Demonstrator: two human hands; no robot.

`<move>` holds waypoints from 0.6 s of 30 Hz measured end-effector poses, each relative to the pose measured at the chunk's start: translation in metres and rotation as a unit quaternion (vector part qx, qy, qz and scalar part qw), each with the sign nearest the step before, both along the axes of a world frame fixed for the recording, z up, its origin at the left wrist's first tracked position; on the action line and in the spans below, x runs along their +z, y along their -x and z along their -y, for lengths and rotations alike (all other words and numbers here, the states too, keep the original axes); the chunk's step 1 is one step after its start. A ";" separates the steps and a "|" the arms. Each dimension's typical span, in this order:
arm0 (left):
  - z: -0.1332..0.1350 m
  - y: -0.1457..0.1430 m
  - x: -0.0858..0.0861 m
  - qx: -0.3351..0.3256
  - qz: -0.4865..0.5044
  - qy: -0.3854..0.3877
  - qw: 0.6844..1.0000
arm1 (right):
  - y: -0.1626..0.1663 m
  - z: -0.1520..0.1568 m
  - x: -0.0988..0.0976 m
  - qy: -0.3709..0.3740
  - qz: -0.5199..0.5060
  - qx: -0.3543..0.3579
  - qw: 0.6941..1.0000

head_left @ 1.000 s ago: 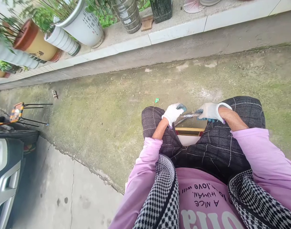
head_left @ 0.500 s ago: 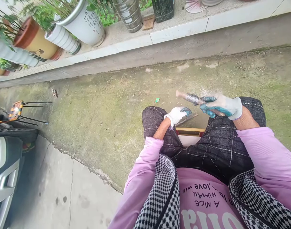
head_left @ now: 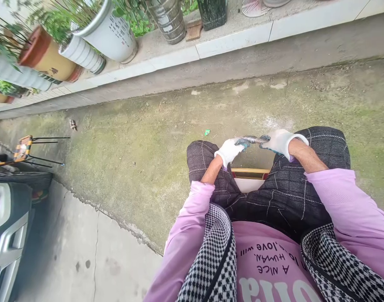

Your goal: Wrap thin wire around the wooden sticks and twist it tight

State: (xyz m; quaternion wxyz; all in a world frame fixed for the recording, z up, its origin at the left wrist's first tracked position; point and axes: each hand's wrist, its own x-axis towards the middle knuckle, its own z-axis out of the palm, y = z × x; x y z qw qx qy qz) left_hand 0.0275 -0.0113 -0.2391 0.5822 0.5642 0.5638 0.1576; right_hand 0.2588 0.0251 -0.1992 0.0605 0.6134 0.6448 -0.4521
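Observation:
I sit with both hands in white gloves with teal fingertips, held out over my knees in dark checked trousers. My right hand (head_left: pixel 278 142) is closed round the handle of a short stick-like tool wound with silver wire (head_left: pixel 253 139). The tool lies level and points left. Its tip meets the pinched fingers of my left hand (head_left: pixel 230 151). What the left fingers pinch is hidden behind the tool and the glove. A wooden stool edge (head_left: pixel 250 171) shows between my knees.
Mossy concrete ground (head_left: pixel 148 147) spreads in front, with a small green scrap (head_left: pixel 206 132). Several plant pots (head_left: pixel 107 29) stand on a raised kerb (head_left: pixel 229 42) at the back. A folded stool with thin metal legs (head_left: pixel 25 149) and a car's bumper (head_left: pixel 3 226) are at the left.
Half a second ago my right hand was lifted to the right with the wire-wound tool, showing a thin strip in my left hand. It has come back down onto my left fingers.

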 end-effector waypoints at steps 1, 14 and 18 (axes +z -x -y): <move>0.001 -0.002 0.000 0.008 0.031 0.020 0.999 | -0.001 -0.001 0.003 0.000 0.018 -0.010 1.000; -0.006 0.001 0.005 -0.018 -0.038 -0.030 0.999 | -0.027 0.019 0.021 0.186 -0.246 0.010 0.951; -0.007 0.007 0.016 -0.047 -0.101 -0.063 0.992 | -0.023 0.024 0.020 0.160 -0.164 0.087 0.969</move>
